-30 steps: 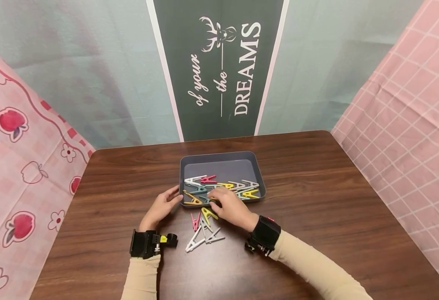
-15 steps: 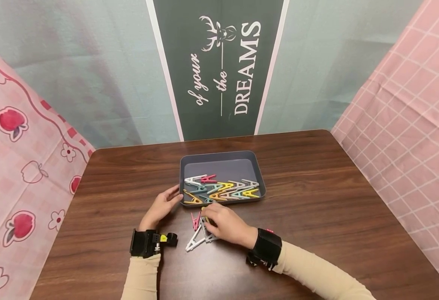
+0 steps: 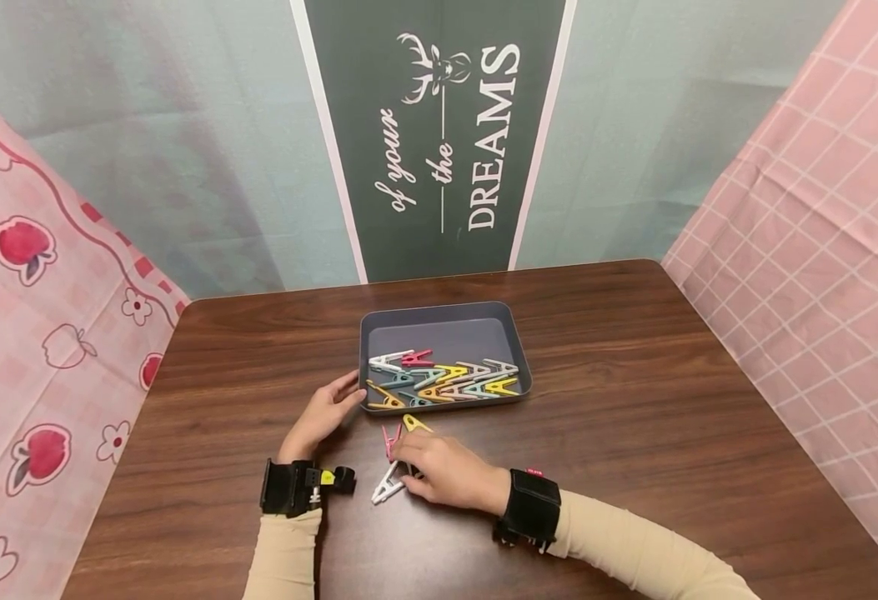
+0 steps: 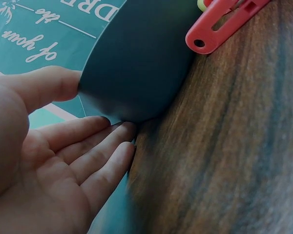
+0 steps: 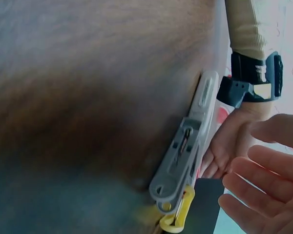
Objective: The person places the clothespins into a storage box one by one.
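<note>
Near the middle of the dark wood table's [image 3: 619,375] far edge, your left hand [image 3: 322,417] meets the near-left corner of a shallow grey rectangular tray [image 3: 446,335], fingers straight, thumb at the rim; before the tray's near edge lie a white plastic clip [image 3: 388,485], a pink plastic clip [image 3: 391,440] and a yellow plastic clip [image 3: 414,422]; coloured plastic clips [image 3: 434,390] line the tray's near side; rightmost, your right hand [image 3: 446,471] spreads empty fingers beside a grey plastic clip [image 5: 178,161]; best, probably, to pinch that clip squarely, dragging no neighbours.
</note>
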The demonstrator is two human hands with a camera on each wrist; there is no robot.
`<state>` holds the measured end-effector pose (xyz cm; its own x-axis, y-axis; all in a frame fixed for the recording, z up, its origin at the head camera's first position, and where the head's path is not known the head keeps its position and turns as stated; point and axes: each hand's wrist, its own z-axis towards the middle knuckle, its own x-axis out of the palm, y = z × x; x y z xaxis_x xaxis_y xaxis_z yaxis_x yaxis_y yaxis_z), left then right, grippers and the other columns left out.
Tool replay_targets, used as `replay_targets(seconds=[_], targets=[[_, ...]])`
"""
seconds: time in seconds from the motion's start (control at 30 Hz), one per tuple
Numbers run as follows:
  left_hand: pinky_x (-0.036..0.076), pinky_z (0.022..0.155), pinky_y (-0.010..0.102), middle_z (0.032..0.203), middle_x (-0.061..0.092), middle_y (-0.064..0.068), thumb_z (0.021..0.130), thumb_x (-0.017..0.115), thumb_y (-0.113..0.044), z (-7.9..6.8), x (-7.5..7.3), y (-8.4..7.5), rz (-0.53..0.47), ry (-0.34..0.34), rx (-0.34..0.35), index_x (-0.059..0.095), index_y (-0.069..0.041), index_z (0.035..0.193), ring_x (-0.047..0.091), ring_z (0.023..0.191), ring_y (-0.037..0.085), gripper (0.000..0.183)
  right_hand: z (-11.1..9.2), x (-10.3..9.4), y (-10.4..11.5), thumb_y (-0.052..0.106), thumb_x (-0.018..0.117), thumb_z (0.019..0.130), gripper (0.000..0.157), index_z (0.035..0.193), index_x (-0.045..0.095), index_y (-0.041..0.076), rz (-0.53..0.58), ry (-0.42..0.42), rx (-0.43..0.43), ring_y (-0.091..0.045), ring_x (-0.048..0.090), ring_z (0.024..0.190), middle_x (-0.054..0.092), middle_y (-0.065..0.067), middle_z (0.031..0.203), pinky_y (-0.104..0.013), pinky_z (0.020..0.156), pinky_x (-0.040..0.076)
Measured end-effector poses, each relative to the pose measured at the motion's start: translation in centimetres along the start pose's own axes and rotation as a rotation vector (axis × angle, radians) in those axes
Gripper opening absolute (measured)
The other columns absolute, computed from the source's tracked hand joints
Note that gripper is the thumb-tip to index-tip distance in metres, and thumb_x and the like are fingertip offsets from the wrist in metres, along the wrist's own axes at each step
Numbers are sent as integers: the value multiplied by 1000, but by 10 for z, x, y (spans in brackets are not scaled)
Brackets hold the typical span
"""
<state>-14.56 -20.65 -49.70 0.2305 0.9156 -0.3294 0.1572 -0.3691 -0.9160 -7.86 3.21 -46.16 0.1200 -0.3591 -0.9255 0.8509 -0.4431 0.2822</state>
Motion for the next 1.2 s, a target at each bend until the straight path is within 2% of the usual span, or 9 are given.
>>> replay_targets(seconds=[0.17,0.27,0.57,0.7,1.0,1.2], targets=[[35,115,47,148,44,23,99,54,-21,-1,0,-1,0,10,-10,33,0,148,44,138,34,57,1,7,3,22,70,85,36,118,65,10,-85,102,-71,-14,61,118,67,-2,121,-26,107,47],[35,116,47,148,43,23,99,54,-21,-2,-1,-1,-8,10,-14,33,-1,149,43,139,34,57,1,12,5,19,68,86,33,118,65,12,-131,133,-104,-13,60,119,67,0,122,-26,108,47],[35,115,47,146,45,24,99,54,-19,-1,0,1,-16,6,9,34,1,148,44,138,35,57,3,19,8,12,60,90,19,106,69,15,-210,87,-205,-9,62,105,69,6,107,-22,99,50],[36,115,47,146,45,24,99,54,-19,-2,0,0,-8,0,9,34,1,148,44,137,35,56,4,20,10,12,60,90,16,102,69,16,-231,111,-213,-8,60,100,68,8,101,-21,95,51],[36,115,48,148,44,22,99,54,-21,-3,0,-2,-1,1,-17,34,-1,148,44,139,34,57,5,21,12,9,62,84,18,99,68,18,-239,154,-226,-6,61,97,67,9,98,-17,88,52],[35,116,47,148,44,22,99,54,-23,-3,0,-3,-16,5,-19,33,-2,149,43,139,33,58,5,20,14,8,62,82,21,101,68,17,-228,147,-266,-5,61,98,67,9,99,-17,91,51]])
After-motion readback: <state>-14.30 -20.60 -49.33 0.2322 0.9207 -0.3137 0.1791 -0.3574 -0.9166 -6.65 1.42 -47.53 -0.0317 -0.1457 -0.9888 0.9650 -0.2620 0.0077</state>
